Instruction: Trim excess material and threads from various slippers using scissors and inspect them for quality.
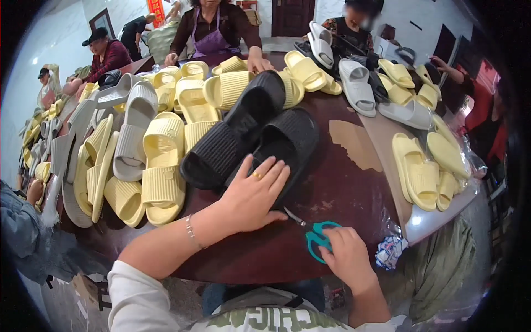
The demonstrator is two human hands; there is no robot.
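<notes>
Two black ribbed slide slippers lie in the middle of the dark red table. My left hand [249,193] rests on the lower end of the right black slipper [293,135], fingers laid over it and thumb stretched out sideways. Beside it, the left black slipper [210,155] points up and to the right, close to the yellow slippers. My right hand [347,255] is closed round the teal handles of a pair of scissors [319,235]. The scissors' blades point up and left, near my left thumb and the black slipper's edge.
Yellow slippers [164,166] and grey slippers [133,133] crowd the table [354,193] to the left and back. More yellow slippers [417,174] lie at right, near a crumpled wrapper [391,252]. A person in a purple apron [211,36] stands across; other people sit around.
</notes>
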